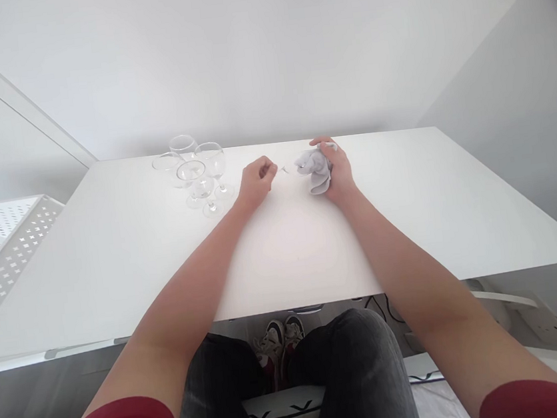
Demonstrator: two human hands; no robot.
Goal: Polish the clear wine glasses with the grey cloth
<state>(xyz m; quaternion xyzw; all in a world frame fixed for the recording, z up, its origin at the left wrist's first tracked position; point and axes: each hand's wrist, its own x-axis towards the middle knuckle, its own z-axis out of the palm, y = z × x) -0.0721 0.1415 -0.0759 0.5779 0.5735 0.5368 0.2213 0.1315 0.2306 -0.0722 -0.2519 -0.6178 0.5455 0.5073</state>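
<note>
The fingers of the right hand [337, 174] close around a crumpled grey cloth [315, 168] at the far middle of the white desk [410, 221]. The fingers of the left hand [257, 183] pinch together at a small clear glass piece [285, 169] jutting from the cloth. Just left stand four clear stemmed wine glasses [196, 171].

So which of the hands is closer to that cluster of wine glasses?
Left. The left hand rests on the white table just right of the wine glasses, not touching them; the right hand is farther right, gripping a grey cloth.
</note>
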